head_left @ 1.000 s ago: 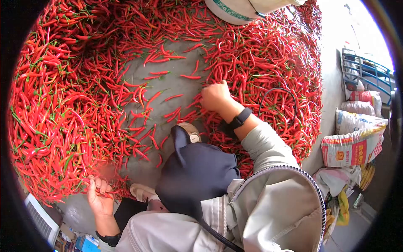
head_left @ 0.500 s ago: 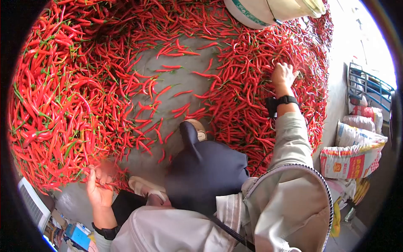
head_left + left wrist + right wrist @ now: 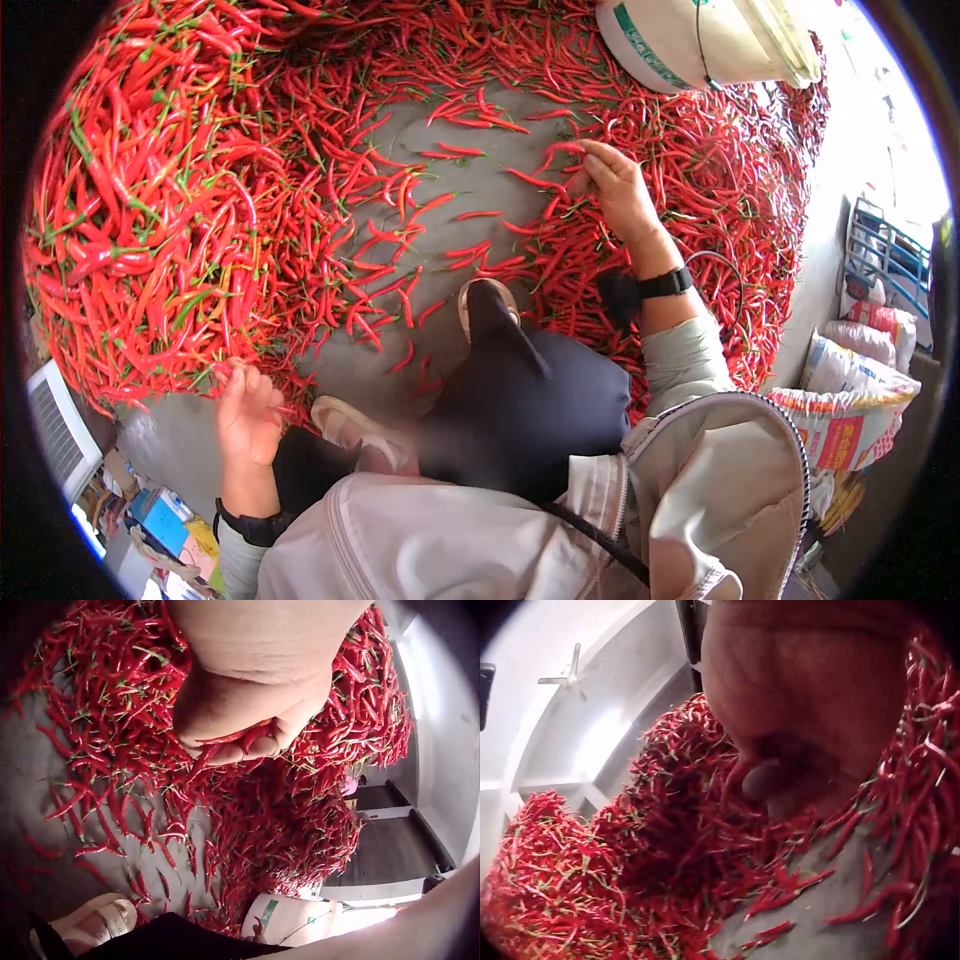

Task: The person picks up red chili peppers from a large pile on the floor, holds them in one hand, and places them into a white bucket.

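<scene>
Left hand (image 3: 248, 415): down at the near edge of the pile, grip curled round a small bunch of chilies (image 3: 232, 739); the wrist view shows them poking out between fingers and palm
Right hand (image 3: 620, 188): stretched out to the far side of the bare patch, grip pinching a single chili (image 3: 562, 148) at the fingertips, right at the edge of the heap
Chili pile (image 3: 150, 200): huge, red with green stems, wraps round the person on three sides, thickest on the left
Floor (image 3: 470, 185): grey patch in the middle, loose chilies scattered over it
Sandals (image 3: 350, 425): one near the left hand, the other further forward, both on the floor
Bucket (image 3: 700, 45): white with a green band, sitting in the chilies just beyond the right hand
Sacks (image 3: 850, 425): printed ones off to the right, past the edge of the pile
</scene>
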`<state>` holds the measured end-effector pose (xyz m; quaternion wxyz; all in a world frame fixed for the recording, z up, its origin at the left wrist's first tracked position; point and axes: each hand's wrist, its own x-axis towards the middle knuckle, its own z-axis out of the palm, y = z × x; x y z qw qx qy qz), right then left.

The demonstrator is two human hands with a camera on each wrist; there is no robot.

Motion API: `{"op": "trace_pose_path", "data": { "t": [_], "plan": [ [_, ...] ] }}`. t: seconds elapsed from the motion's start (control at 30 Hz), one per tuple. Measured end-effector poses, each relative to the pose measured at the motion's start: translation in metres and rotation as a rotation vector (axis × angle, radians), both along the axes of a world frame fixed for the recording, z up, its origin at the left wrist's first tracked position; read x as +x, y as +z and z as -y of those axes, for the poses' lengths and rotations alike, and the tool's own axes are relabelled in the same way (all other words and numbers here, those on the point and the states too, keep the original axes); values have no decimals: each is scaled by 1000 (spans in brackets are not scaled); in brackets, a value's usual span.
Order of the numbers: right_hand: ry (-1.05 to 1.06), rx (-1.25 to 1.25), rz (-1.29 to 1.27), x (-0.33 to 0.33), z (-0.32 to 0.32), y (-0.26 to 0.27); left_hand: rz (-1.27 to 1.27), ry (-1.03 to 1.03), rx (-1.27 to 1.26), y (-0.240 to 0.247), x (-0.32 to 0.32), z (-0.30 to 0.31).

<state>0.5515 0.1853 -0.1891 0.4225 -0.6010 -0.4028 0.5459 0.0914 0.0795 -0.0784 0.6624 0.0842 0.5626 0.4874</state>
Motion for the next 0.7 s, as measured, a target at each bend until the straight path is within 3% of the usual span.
{"op": "trace_pose_path", "data": {
  "t": [0.1,0.17,0.23,0.3,0.37,0.43,0.5,0.6,0.7],
  "plan": [
    [17,27,-94,-24,2,-6,58,-19,43,-2,1,2],
    [151,-25,-218,-43,3,0,148,-27,15,-5,5,4],
    [224,-22,-142,-65,1,17,88,-29,3,-8,9,4],
    [546,-78,-59,-83,-5,26,73,-26,8,-8,16,0],
    [824,145,73,-112,-14,36,-13,-164,5,-3,26,-7],
    [976,413,-29,-147,-20,56,-140,-324,74,6,38,-15],
    [1226,433,51,-179,-28,87,-295,-378,98,25,62,-23],
    [1340,583,8,-218,-29,125,-393,-396,113,38,67,-24],
    [1398,668,122,-240,-29,154,-262,-422,237,44,53,-22]
  ]
}}
